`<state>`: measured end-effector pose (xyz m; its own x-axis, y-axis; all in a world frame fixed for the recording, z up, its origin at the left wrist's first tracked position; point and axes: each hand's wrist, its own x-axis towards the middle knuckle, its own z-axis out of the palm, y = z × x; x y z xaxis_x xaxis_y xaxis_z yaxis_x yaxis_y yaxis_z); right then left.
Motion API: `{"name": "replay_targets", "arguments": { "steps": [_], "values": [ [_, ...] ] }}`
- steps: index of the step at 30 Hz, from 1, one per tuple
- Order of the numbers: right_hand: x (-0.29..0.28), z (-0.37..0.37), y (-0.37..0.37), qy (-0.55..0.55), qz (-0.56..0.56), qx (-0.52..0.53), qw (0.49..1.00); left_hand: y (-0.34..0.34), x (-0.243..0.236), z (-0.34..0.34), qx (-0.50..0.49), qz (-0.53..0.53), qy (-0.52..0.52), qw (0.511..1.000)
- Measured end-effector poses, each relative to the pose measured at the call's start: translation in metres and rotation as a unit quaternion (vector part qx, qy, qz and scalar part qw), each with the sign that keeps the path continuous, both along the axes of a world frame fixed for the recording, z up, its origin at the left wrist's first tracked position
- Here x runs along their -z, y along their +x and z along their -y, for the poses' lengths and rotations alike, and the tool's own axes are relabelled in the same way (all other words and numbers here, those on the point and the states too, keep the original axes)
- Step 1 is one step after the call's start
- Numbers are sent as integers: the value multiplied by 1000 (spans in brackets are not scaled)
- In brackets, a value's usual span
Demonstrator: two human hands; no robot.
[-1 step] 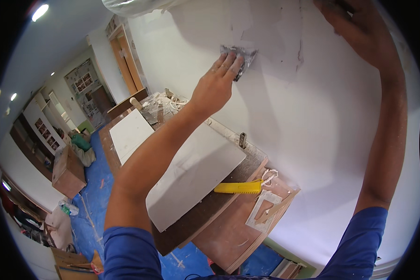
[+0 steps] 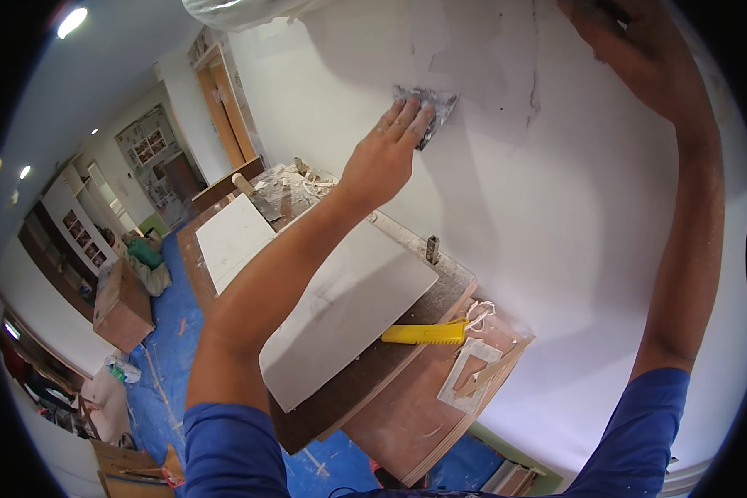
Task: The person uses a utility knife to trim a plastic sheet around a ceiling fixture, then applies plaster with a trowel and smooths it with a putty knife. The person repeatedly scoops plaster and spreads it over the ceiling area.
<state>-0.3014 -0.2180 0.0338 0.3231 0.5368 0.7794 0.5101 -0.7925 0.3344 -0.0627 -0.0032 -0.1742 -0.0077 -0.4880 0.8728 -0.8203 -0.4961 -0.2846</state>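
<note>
My left hand (image 2: 384, 158) grips a putty knife (image 2: 440, 105), its fingers laid along the metal blade, which rests against the pale wall (image 2: 506, 207). Grey putty smears the blade; the knife's handle is hidden by the hand. Fresh, slightly darker patches and a rough vertical crack mark the wall just above and right of the blade. At the top right edge, my right hand (image 2: 631, 58) is raised near the wall with its fingers curled. Part of it is cut off by the frame, and what it holds is too dark to make out.
Below my left arm, white boards (image 2: 357, 307) lie on a dusty brown worktop. A yellow folding saw or cutter handle (image 2: 423, 334), a wooden-handled scraper (image 2: 255, 197) and a white rectangular frame (image 2: 469, 375) lie there too. Blue sheeting (image 2: 170, 332) covers the floor; a wooden box (image 2: 123, 307) stands left.
The putty knife has shifted very slightly downward on the wall with my left hand. My right hand stays in place.
</note>
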Motion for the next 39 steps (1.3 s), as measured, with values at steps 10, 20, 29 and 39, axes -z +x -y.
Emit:
{"name": "replay_targets", "arguments": {
  "steps": [10,20,29,39],
  "values": [
    [2,-3,-6,8,33,1,999,-13,10,-51,-69,-27,140,987],
    [3,-3,-3,3,41,-3,999,-1,-145,-27,25,45,-87,995],
    [11,-5,1,30,46,-2,998,1,-165,-30,11,25,-24,999],
    [9,-6,-2,22,40,-4,999,-7,-6,-35,22,-77,45,996]
  ]
}}
